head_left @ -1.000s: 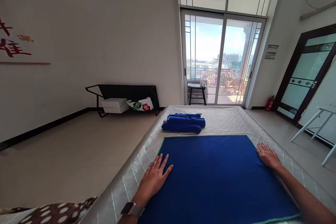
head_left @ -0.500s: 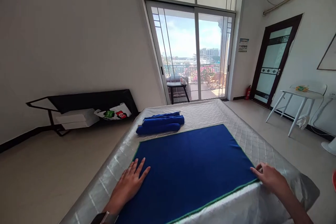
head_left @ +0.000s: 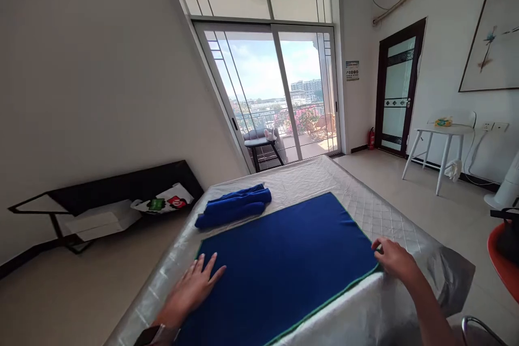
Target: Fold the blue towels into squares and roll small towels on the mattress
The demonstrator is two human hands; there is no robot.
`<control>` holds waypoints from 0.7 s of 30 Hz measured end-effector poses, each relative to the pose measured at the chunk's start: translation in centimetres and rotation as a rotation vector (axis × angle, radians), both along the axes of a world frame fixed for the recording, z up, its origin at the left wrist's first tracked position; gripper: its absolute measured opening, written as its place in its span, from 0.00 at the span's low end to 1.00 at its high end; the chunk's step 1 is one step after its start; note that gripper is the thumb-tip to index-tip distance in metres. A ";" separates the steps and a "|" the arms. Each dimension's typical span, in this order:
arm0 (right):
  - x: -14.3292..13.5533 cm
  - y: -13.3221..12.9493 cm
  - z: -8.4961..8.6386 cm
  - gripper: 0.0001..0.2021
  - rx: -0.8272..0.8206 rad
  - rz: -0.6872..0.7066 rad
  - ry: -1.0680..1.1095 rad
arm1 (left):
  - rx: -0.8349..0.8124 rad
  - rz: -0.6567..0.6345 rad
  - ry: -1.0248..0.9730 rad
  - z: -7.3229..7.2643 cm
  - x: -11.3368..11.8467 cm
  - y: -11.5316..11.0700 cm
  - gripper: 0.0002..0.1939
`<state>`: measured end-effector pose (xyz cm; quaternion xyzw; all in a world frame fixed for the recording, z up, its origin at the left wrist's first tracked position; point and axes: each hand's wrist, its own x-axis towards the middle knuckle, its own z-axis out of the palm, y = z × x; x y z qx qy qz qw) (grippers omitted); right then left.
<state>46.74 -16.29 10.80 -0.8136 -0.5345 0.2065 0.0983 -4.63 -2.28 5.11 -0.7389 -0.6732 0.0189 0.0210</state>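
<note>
A blue towel (head_left: pixel 279 265) with green edging lies spread flat on the silver quilted cover (head_left: pixel 373 216) of a table or bed. My left hand (head_left: pixel 194 284) rests on the towel's left side, palm down with its fingers spread. At the near right corner, my right hand (head_left: pixel 391 257) has its thumb and fingers closed on the towel's edge; the fingertips are partly hidden. Beyond the spread towel, several rolled or folded blue towels (head_left: pixel 233 205) lie in a small pile at the far left of the cover.
On the left, a black rack (head_left: pixel 121 186) by the wall holds white boxes (head_left: pixel 101 221) and a printed bag (head_left: pixel 166 200). To the right stand a white stool-like table (head_left: pixel 446 130) and a red chair (head_left: pixel 503 259). Sliding glass doors (head_left: pixel 270 92) are ahead.
The view has turned right and tilted, so the room appears shifted left. My right hand's fingers have drawn in at the towel's corner. My left hand still lies flat on the cloth.
</note>
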 end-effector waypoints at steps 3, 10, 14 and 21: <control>-1.0 -0.4 1.1 0.13 0.041 0.014 0.043 | 0.003 -0.070 -0.202 2.8 8.5 1.5 0.29; -3.4 -0.7 1.8 0.12 0.207 0.110 0.165 | -0.147 -0.346 -0.434 4.8 31.2 5.3 0.20; -4.2 -0.5 0.2 0.12 0.335 0.180 0.169 | -0.130 -0.306 -0.419 4.6 38.1 8.7 0.23; -6.1 0.9 -6.3 0.12 0.728 0.393 0.075 | -0.160 -0.121 -0.385 3.3 42.0 14.6 0.33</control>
